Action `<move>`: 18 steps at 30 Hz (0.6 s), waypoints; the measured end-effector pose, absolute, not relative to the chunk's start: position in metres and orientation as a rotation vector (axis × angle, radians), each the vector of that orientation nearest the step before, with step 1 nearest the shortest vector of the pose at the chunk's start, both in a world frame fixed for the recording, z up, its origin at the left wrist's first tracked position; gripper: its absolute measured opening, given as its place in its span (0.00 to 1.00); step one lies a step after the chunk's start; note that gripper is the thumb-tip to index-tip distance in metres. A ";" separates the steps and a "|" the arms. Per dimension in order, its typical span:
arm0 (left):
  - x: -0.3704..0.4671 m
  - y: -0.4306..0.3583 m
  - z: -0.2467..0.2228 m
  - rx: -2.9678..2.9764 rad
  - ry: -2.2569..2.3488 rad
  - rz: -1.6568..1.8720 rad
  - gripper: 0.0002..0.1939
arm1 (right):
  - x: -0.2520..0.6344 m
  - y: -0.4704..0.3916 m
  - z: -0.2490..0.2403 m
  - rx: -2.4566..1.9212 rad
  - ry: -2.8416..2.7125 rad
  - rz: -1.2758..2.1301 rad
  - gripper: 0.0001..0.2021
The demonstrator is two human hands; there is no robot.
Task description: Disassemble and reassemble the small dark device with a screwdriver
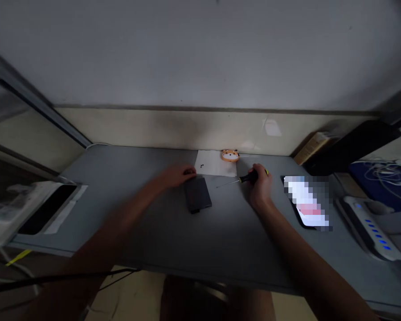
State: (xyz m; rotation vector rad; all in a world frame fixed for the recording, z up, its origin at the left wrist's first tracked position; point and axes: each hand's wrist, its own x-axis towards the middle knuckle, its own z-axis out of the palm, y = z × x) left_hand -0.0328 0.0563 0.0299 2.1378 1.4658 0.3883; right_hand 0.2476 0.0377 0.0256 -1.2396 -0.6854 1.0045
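My right hand (261, 185) is wrapped round the black and yellow handle of a screwdriver (249, 176). Its thin shaft points left, with the tip just above or on the desk. A dark, flat rectangular device (198, 195) lies to the left of that tip. At its upper left corner is my left hand (179, 175), fingers curled together; whether they pinch anything small is hidden. Just beyond, several tiny black screws (202, 166) rest on a white sheet of paper (217, 165). An orange and white animal-faced case (230, 155) sits on the sheet's far right corner.
To the right lie a lit phone (305, 203) and a white power strip (370, 227) with blue lights. A black-screened tablet or phone (48, 209) is at the left. A box (310, 149) leans by the back wall. Cables hang below the grey desk's (240, 254) front edge.
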 end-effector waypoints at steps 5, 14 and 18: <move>-0.028 0.066 0.033 2.117 1.511 0.390 0.13 | 0.247 0.036 0.030 -1.262 -0.621 1.017 0.14; -0.024 0.044 0.044 2.072 1.642 0.565 0.19 | 0.250 0.037 0.032 -1.269 -0.545 1.007 0.12; -0.027 0.002 0.049 2.000 1.465 0.422 0.29 | 0.253 0.035 0.037 -1.265 -0.591 0.953 0.13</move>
